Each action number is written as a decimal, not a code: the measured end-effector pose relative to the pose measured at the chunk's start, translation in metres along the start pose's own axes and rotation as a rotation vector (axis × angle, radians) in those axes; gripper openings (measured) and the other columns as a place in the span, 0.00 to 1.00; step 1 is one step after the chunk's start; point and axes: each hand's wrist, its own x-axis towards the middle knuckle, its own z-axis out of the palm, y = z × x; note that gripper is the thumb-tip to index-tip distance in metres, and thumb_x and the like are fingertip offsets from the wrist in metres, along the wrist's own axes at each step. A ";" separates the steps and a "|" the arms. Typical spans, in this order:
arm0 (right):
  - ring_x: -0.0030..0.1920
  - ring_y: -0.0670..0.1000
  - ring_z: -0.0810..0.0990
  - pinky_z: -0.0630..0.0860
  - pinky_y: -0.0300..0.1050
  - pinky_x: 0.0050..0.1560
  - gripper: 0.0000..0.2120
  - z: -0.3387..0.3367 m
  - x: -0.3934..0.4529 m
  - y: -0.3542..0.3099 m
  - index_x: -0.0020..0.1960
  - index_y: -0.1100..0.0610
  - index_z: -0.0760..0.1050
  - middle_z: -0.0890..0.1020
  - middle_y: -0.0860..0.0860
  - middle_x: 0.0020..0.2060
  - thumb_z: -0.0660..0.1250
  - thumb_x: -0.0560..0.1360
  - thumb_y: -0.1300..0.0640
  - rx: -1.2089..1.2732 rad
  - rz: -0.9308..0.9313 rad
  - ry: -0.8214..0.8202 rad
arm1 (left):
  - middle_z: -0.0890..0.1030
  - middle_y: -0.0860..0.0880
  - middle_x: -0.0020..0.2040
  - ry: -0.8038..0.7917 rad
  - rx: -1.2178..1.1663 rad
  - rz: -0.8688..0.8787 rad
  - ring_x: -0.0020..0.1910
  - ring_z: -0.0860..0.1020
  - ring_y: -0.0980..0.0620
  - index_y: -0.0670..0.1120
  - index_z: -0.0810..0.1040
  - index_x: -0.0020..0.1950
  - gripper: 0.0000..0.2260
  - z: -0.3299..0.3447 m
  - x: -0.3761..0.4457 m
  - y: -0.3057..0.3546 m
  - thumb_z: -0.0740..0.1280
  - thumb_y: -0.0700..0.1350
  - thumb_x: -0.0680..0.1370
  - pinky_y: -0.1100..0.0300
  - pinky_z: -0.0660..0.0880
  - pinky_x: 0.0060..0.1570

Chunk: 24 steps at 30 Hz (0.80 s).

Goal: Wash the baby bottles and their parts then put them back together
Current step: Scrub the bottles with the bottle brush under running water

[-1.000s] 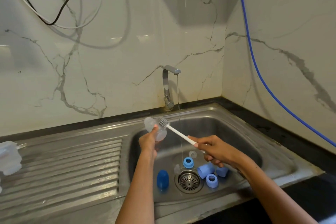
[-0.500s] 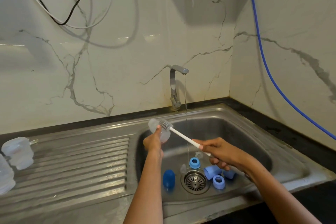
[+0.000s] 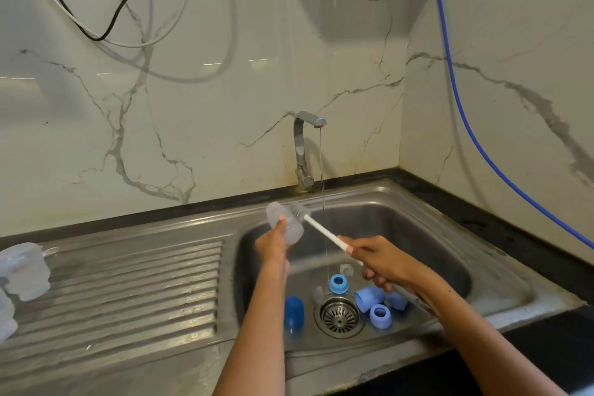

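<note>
My left hand [image 3: 273, 243] grips a clear baby bottle [image 3: 284, 222] over the sink's left rim. My right hand [image 3: 374, 259] holds the white handle of a bottle brush [image 3: 316, 226], whose bristle head lies against the bottle's upper side. In the basin around the drain [image 3: 340, 317] lie a dark blue cap [image 3: 293, 312], a blue ring [image 3: 338, 283], another blue ring [image 3: 380, 315], a pale blue cap [image 3: 369, 298] and a small clear part [image 3: 346, 268]. Two clear bottles [image 3: 24, 270] stand at the drainboard's far left.
A thin stream of water falls from the tap [image 3: 303, 151] into the steel sink [image 3: 501, 286]. The ribbed drainboard [image 3: 128, 292] stretches left. A blue hose [image 3: 463, 112] runs down the right wall; black and white cables [image 3: 106, 32] hang at the upper left.
The view has shifted slightly, so everything sits further right. The brush head has stayed at the bottle, and both hands keep their hold.
</note>
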 end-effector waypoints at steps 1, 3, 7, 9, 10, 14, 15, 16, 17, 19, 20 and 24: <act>0.22 0.43 0.64 0.64 0.36 0.22 0.14 -0.002 -0.004 0.004 0.66 0.39 0.72 0.70 0.49 0.26 0.58 0.81 0.48 0.015 0.020 -0.050 | 0.78 0.38 0.58 0.025 -0.068 -0.029 0.57 0.78 0.41 0.35 0.73 0.63 0.19 -0.006 0.004 0.003 0.70 0.44 0.76 0.50 0.76 0.59; 0.22 0.43 0.64 0.65 0.36 0.22 0.14 -0.002 -0.007 0.007 0.65 0.39 0.72 0.70 0.48 0.25 0.59 0.81 0.48 0.032 0.020 -0.068 | 0.77 0.37 0.60 0.004 -0.099 -0.062 0.58 0.78 0.41 0.35 0.71 0.66 0.22 -0.012 0.010 0.008 0.69 0.45 0.77 0.50 0.76 0.58; 0.21 0.42 0.63 0.63 0.36 0.21 0.16 0.003 0.003 0.005 0.69 0.39 0.68 0.69 0.50 0.27 0.57 0.82 0.50 0.028 -0.017 0.074 | 0.82 0.41 0.54 -0.218 0.132 -0.076 0.47 0.80 0.48 0.40 0.74 0.63 0.19 -0.001 -0.002 0.002 0.66 0.50 0.78 0.58 0.72 0.41; 0.22 0.43 0.63 0.63 0.36 0.21 0.17 0.005 0.007 0.003 0.70 0.40 0.67 0.68 0.50 0.28 0.56 0.82 0.50 0.036 -0.030 0.109 | 0.82 0.42 0.51 -0.263 0.169 -0.072 0.45 0.79 0.49 0.41 0.75 0.63 0.18 0.004 -0.004 -0.001 0.66 0.52 0.78 0.57 0.70 0.41; 0.22 0.43 0.63 0.64 0.36 0.22 0.17 0.006 0.007 0.002 0.70 0.40 0.67 0.68 0.50 0.29 0.56 0.82 0.50 0.046 -0.029 0.107 | 0.82 0.42 0.51 -0.259 0.150 -0.075 0.46 0.79 0.48 0.42 0.75 0.63 0.18 0.003 -0.003 -0.001 0.66 0.52 0.78 0.56 0.70 0.42; 0.22 0.43 0.63 0.64 0.35 0.21 0.15 0.003 0.001 0.000 0.67 0.36 0.69 0.69 0.48 0.26 0.58 0.82 0.49 0.110 -0.024 -0.012 | 0.80 0.41 0.56 -0.206 -0.040 -0.121 0.49 0.78 0.47 0.42 0.72 0.64 0.18 -0.010 0.009 0.006 0.64 0.52 0.79 0.55 0.70 0.45; 0.22 0.42 0.63 0.64 0.35 0.21 0.15 0.002 -0.001 0.001 0.65 0.35 0.69 0.69 0.47 0.25 0.58 0.82 0.49 0.127 -0.030 -0.036 | 0.79 0.41 0.58 -0.216 -0.065 -0.135 0.50 0.78 0.47 0.42 0.71 0.65 0.19 -0.012 0.011 0.008 0.63 0.52 0.79 0.54 0.69 0.47; 0.22 0.42 0.63 0.64 0.35 0.21 0.14 0.002 -0.003 0.000 0.65 0.35 0.70 0.69 0.47 0.24 0.58 0.81 0.49 0.136 -0.039 -0.042 | 0.79 0.41 0.58 -0.244 -0.073 -0.150 0.51 0.78 0.47 0.43 0.70 0.66 0.20 -0.013 0.012 0.009 0.63 0.53 0.79 0.53 0.69 0.49; 0.22 0.42 0.63 0.63 0.34 0.21 0.14 0.002 -0.003 0.000 0.65 0.35 0.69 0.68 0.47 0.24 0.58 0.81 0.49 0.137 -0.048 -0.026 | 0.79 0.42 0.58 -0.292 -0.059 -0.160 0.51 0.78 0.48 0.43 0.69 0.67 0.21 -0.013 0.010 0.010 0.62 0.54 0.79 0.52 0.69 0.53; 0.22 0.43 0.63 0.64 0.35 0.21 0.15 0.003 -0.001 -0.002 0.66 0.36 0.68 0.68 0.48 0.26 0.58 0.82 0.49 0.125 -0.068 0.055 | 0.81 0.43 0.57 -0.413 0.005 -0.176 0.51 0.80 0.49 0.44 0.69 0.67 0.21 -0.010 0.003 0.007 0.62 0.54 0.79 0.49 0.66 0.61; 0.22 0.43 0.63 0.64 0.35 0.21 0.16 0.004 0.002 -0.003 0.68 0.36 0.67 0.68 0.49 0.27 0.58 0.82 0.49 0.118 -0.083 0.094 | 0.81 0.44 0.57 -0.469 0.026 -0.189 0.51 0.81 0.49 0.44 0.70 0.67 0.21 -0.008 -0.001 0.005 0.62 0.54 0.79 0.49 0.65 0.61; 0.22 0.43 0.64 0.64 0.36 0.22 0.18 0.006 0.010 -0.004 0.70 0.36 0.65 0.69 0.51 0.28 0.57 0.82 0.49 0.089 -0.104 0.123 | 0.82 0.43 0.57 -0.531 0.073 -0.220 0.52 0.81 0.48 0.45 0.70 0.67 0.20 -0.007 -0.002 0.006 0.60 0.54 0.80 0.49 0.65 0.61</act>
